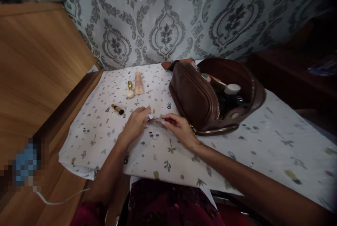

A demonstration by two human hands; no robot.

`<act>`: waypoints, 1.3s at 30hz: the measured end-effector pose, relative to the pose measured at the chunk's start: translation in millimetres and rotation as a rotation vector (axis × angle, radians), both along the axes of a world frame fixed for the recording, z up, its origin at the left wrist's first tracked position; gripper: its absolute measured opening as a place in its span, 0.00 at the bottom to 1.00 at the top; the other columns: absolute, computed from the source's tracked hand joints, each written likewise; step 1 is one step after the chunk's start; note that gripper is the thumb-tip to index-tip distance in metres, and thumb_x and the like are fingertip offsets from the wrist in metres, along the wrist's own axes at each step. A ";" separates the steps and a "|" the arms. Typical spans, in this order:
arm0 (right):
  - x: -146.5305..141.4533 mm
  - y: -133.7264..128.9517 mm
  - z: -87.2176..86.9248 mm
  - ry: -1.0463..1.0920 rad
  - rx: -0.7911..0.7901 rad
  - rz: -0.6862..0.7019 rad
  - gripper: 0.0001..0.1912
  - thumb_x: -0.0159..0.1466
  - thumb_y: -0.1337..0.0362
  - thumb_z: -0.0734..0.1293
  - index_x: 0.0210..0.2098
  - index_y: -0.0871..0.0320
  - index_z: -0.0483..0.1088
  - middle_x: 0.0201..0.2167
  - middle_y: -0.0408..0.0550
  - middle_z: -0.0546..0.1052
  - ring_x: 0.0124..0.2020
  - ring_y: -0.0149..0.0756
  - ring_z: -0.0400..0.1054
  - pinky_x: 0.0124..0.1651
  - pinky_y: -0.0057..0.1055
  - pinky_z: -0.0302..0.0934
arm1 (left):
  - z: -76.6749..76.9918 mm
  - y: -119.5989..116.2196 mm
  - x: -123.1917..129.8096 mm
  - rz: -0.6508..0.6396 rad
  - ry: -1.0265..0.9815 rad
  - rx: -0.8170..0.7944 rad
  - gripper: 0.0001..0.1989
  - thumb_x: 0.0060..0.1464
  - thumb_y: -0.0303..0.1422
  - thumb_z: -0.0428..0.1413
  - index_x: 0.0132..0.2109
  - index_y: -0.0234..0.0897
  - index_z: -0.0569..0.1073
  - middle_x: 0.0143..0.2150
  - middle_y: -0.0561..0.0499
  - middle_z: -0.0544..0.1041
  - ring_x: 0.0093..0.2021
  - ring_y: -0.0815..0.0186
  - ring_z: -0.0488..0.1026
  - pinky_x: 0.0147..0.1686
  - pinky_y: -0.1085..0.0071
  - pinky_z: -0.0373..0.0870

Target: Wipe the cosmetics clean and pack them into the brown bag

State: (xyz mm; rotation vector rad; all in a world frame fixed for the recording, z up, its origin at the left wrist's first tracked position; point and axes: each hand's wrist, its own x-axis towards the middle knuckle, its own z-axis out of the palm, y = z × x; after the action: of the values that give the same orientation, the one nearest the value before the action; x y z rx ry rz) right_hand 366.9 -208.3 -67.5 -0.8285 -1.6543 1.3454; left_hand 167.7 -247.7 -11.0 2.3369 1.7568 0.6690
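Over the patterned cloth, my left hand [135,122] is closed on a crumpled white tissue [150,116]. My right hand [180,127] pinches a small, slim, pale translucent tube [159,120] from the other side; its left end meets the tissue. What kind of tube it is cannot be made out. Left of my hands lies a gold and black cosmetic tube [117,109]. Farther back are a beige squeeze tube [138,84] and a small cream bottle with a gold cap [130,91]. A brown leather toiletry bag [193,92] stands unzipped just right of my right hand.
Inside the bag are a white round lid [232,89] and several dark items. The white printed cloth [171,159] covers the table. A wooden cabinet [42,54] rises on the left, and a grey patterned wall covering [165,29] stands behind. Dark furniture [284,75] is at the right.
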 end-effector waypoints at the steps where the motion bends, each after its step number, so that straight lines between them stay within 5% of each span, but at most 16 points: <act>1: 0.2 0.4 0.1 -0.003 0.013 0.005 0.12 0.61 0.55 0.69 0.36 0.57 0.75 0.28 0.44 0.76 0.30 0.34 0.70 0.36 0.31 0.66 | -0.3 0.0 0.1 0.004 0.000 0.006 0.10 0.57 0.21 0.45 0.38 0.38 0.69 0.36 0.51 0.69 0.38 0.63 0.67 0.39 0.69 0.65; 7: -2.5 1.4 -6.1 0.020 0.047 -0.041 0.09 0.57 0.59 0.72 0.36 0.56 0.77 0.35 0.47 0.78 0.36 0.35 0.72 0.42 0.34 0.69 | 6.6 -3.6 10.2 0.022 -0.082 0.059 0.11 0.56 0.21 0.46 0.40 0.38 0.70 0.38 0.49 0.72 0.41 0.61 0.69 0.42 0.67 0.66; 11: -2.8 -0.4 -3.4 0.025 0.023 -0.051 0.18 0.55 0.66 0.71 0.45 0.56 0.72 0.36 0.46 0.78 0.35 0.34 0.73 0.43 0.33 0.70 | 10.8 -9.1 25.9 -0.126 -0.209 0.063 0.13 0.57 0.21 0.47 0.43 0.38 0.71 0.42 0.48 0.74 0.45 0.62 0.71 0.46 0.68 0.68; 15: -1.6 -3.4 0.0 -0.030 0.044 -0.022 0.24 0.55 0.71 0.68 0.51 0.55 0.67 0.34 0.43 0.77 0.34 0.33 0.73 0.42 0.33 0.70 | 6.7 -13.1 28.5 -0.193 -0.126 0.014 0.14 0.57 0.19 0.46 0.43 0.38 0.71 0.43 0.47 0.74 0.46 0.61 0.71 0.47 0.66 0.68; 22: 0.7 -5.7 1.9 -0.140 0.155 -0.019 0.14 0.57 0.70 0.71 0.44 0.56 0.73 0.39 0.47 0.74 0.35 0.33 0.72 0.42 0.33 0.70 | -2.3 -22.1 -1.1 0.003 -0.107 0.025 0.12 0.57 0.19 0.48 0.41 0.37 0.71 0.41 0.48 0.74 0.43 0.62 0.71 0.44 0.66 0.68; 30: 3.1 -10.3 15.0 -0.442 0.363 0.029 0.03 0.60 0.67 0.70 0.36 0.57 0.75 0.39 0.49 0.72 0.38 0.36 0.69 0.42 0.33 0.65 | -6.8 -35.6 -11.9 0.024 -0.151 0.021 0.10 0.59 0.21 0.49 0.42 0.37 0.72 0.42 0.47 0.75 0.45 0.61 0.72 0.46 0.66 0.68; 34: 2.0 -11.1 12.8 -0.498 0.430 0.015 0.05 0.59 0.69 0.71 0.35 0.56 0.72 0.35 0.46 0.71 0.37 0.37 0.68 0.40 0.33 0.62 | -0.4 -38.0 0.8 0.046 -0.123 0.089 0.11 0.59 0.21 0.47 0.43 0.38 0.71 0.43 0.47 0.75 0.47 0.60 0.72 0.48 0.64 0.69; 39: 1.3 -11.4 10.8 -0.539 0.476 0.034 0.07 0.57 0.72 0.69 0.33 0.56 0.69 0.33 0.46 0.73 0.38 0.39 0.68 0.41 0.33 0.61 | -0.2 -39.9 34.6 -0.122 -0.017 0.080 0.12 0.61 0.21 0.45 0.44 0.38 0.71 0.46 0.46 0.74 0.47 0.60 0.70 0.48 0.64 0.70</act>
State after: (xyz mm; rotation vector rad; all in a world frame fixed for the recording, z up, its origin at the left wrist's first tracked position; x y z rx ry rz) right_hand 368.1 -219.7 -56.7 -0.9168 -2.2917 0.7165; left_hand 202.4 -287.6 -11.2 2.4596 1.5934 0.7499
